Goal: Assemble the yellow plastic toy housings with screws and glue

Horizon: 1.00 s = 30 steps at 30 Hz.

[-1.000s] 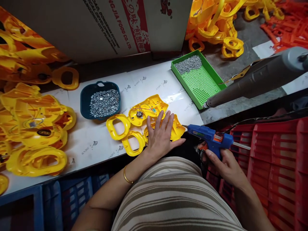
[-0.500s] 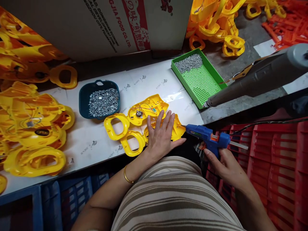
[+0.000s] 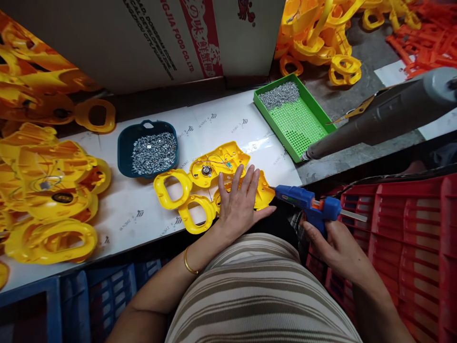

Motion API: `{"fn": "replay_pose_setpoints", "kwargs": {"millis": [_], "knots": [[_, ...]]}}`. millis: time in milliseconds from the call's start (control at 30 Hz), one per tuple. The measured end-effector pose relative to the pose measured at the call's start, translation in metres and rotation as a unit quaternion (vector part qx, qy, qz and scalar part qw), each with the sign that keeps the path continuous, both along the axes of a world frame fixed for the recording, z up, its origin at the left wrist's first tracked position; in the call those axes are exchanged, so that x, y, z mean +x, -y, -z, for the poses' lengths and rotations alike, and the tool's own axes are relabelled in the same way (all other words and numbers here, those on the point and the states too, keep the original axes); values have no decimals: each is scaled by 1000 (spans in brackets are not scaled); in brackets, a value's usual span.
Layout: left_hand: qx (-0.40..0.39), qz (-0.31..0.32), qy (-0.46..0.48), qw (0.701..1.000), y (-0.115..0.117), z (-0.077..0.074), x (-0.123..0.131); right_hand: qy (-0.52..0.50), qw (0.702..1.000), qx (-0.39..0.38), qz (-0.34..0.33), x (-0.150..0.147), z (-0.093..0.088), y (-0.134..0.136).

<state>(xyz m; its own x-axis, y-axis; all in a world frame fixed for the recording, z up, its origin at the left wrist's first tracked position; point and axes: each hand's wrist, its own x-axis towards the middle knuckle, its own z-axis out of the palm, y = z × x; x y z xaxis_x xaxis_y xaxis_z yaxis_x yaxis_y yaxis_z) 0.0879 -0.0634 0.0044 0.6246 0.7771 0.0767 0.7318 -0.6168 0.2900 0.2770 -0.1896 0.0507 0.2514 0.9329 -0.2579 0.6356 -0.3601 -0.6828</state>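
My left hand (image 3: 238,202) lies flat with fingers spread over the nearer yellow plastic shell half (image 3: 196,214), hiding its middle. Just beyond it rests a second yellow shell half (image 3: 221,164), inner side up, holding a round speaker (image 3: 206,170), thin wires and a small green circuit board (image 3: 228,165). In my right hand (image 3: 333,245) is a blue hot glue gun (image 3: 307,200), its fingers wrapped round the handle. The gun's nozzle points left and meets the right end of the nearer shell. A clear glue stick (image 3: 353,216) sticks out of the back.
A dark teal bin (image 3: 123,147) and a green tray (image 3: 314,107) hold small screws. Yellow shells (image 3: 53,190) are stacked at left. A grey electric screwdriver (image 3: 374,114) reaches in from the right. A carton (image 3: 143,43) stands behind; red (image 3: 403,238) and blue crates (image 3: 74,300) flank me.
Both hands, the glue gun and the shells keep practically the same positions. The view has shifted very slightly.
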Motion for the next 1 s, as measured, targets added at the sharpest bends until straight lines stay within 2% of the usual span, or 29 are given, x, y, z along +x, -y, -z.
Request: {"fn": "replay_pose_setpoints", "kwargs": {"millis": [300, 433, 533, 633, 700, 733, 867, 933, 1000], "knots": [[-5, 1, 5, 1000, 0, -1, 1, 11, 1000, 9, 16, -1, -4, -1], [-3, -2, 12, 1000, 0, 2, 0, -17, 1000, -13, 20, 1, -4, 1], [-4, -6, 16, 1000, 1, 5, 0, -128, 989, -53, 53, 5, -3, 4], [1, -5, 20, 1000, 2, 6, -2, -314, 943, -84, 78, 10, 0, 2], [20, -2, 38, 999, 0, 4, -5, -379, 919, -77, 77, 12, 1, -4], [34, -5, 50, 998, -3, 3, -8, -386, 917, -69, 76, 13, 2, -10], [79, -80, 69, 991, -28, -1, -22, -332, 941, -27, 60, 13, 4, -41], [59, -112, 46, 991, -45, 1, -29, -292, 956, -10, 38, 11, 6, -58], [19, -114, 15, 993, -59, 5, -34, -254, 967, -10, 7, 10, 9, -74]]}}
